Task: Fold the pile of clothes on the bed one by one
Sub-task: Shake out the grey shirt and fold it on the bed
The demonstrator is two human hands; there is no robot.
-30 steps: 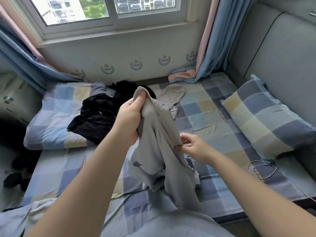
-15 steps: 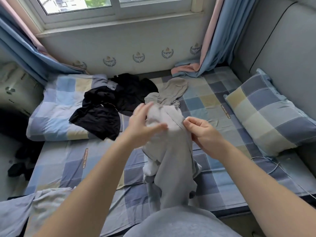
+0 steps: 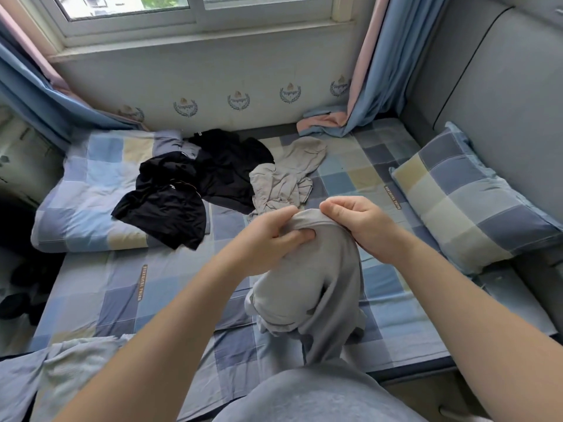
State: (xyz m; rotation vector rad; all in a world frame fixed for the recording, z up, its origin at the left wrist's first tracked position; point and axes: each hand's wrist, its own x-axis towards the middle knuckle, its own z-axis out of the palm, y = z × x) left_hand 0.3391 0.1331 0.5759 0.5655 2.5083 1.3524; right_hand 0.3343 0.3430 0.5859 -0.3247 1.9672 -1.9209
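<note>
A grey garment [image 3: 316,284] hangs bunched over the bed's near half, its lower end draping toward the front edge. My left hand [image 3: 274,236] grips its top edge with fingers curled into the cloth. My right hand [image 3: 362,223] pinches the same edge just to the right, the two hands close together. Behind them lies the pile: a crumpled beige garment [image 3: 286,175] and black clothes [image 3: 189,184] spread partly over a folded checked quilt.
The checked bed sheet [image 3: 128,287] runs left and right of the held garment. A checked pillow [image 3: 466,196] leans on the grey headboard at the right. A folded quilt [image 3: 82,184] sits at the back left. Blue and pink curtains [image 3: 374,74] hang by the window.
My left hand has come down from its raised grip and met my right hand at the garment's top edge. The grey garment now hangs lower and nearer the bed's middle.
</note>
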